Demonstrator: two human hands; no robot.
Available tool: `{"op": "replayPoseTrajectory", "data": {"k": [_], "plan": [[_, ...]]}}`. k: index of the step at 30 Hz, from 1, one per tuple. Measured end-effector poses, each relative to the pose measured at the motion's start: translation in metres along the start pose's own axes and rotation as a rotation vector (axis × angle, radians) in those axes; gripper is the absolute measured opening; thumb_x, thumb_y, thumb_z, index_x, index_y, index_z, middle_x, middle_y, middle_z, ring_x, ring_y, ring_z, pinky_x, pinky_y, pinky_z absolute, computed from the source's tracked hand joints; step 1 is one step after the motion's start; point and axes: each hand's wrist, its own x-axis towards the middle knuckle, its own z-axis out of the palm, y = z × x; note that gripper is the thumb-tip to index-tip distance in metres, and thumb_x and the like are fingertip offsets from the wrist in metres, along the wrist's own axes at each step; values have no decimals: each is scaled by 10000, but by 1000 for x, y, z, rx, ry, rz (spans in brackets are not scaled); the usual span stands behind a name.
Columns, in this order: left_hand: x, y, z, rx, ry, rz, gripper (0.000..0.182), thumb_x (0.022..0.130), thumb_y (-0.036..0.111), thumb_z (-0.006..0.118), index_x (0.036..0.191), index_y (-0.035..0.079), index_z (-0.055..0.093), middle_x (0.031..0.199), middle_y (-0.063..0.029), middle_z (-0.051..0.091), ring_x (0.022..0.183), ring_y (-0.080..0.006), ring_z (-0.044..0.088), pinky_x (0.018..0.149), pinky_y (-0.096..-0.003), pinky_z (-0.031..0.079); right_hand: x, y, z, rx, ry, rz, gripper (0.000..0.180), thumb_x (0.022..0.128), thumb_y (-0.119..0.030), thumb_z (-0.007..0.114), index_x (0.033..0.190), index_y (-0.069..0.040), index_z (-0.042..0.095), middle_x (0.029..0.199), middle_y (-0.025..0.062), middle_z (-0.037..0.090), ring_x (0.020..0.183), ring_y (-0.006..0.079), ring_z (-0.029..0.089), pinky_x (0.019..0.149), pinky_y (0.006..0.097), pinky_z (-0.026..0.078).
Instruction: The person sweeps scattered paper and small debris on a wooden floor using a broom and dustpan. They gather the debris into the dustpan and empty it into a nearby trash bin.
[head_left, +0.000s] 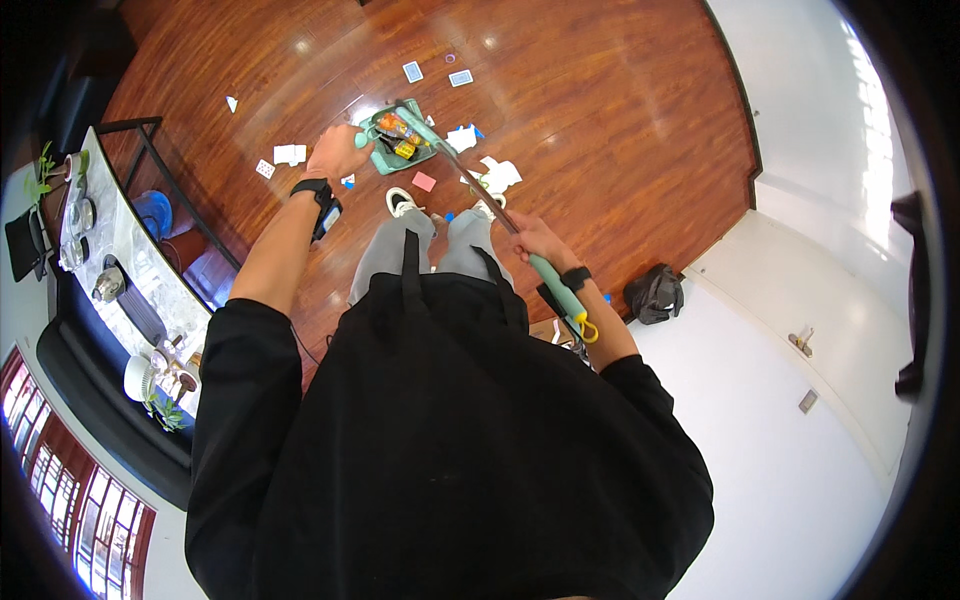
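Observation:
My left hand (339, 154) is closed around the top of a green handle, above a green dustpan (390, 163) that holds crumpled wrappers (401, 135) in orange, yellow and black. The dustpan's handle seems to stand upright towards me. In my right hand (541, 238) is the long stick (480, 187) of a broom, with a green grip and a yellow hanging loop at its near end. The broom's far end reaches the dustpan's upper edge; its bristles are hard to make out. A red card (424, 181) lies on the wooden floor just below the dustpan.
White paper scraps (501, 174) and playing cards (460, 78) lie scattered on the floor, near my shoes and farther off. A marble-topped table (135, 270) with teaware and plants stands at the left. To the right, a black bag (654, 294) sits by the white wall.

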Motion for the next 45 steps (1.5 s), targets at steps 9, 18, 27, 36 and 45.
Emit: {"op": "replayPoseTrajectory", "data": {"k": [9,18,27,36,45], "plan": [[-13,2,-9,129,-124,318,330,822,290,696,1067,74,743,942,-246,704,908,-409,680,824,-482,550,40,71,-21,126,407,37,461,836,-52,504,1292,-5,546,686,91,595,529,184,579,473,330,470],[20,33,-7,250,-120,285,313,824,315,708,1063,118,753,975,-220,712,944,-394,679,853,-489,546,99,83,77,-177,404,306,422,795,-104,583,1180,54,515,818,191,692,715,274,719,580,403,560],[17,5,-4,193,-60,348,267,824,314,684,970,96,729,909,-225,701,878,-422,665,792,-520,534,7,55,69,314,75,105,324,798,-37,540,1114,-31,608,605,30,519,473,126,520,414,292,410],[-20,-33,6,104,-56,371,283,817,287,703,992,70,750,892,-242,698,854,-427,667,792,-492,537,-48,97,76,115,330,-43,778,803,9,566,1539,-17,316,662,40,512,486,124,496,437,284,435],[-94,2,33,26,35,382,262,822,278,715,961,59,748,808,-263,669,801,-456,647,732,-505,523,-59,151,79,551,447,-201,129,829,-66,512,883,0,609,610,83,545,495,179,535,445,324,423]]}}
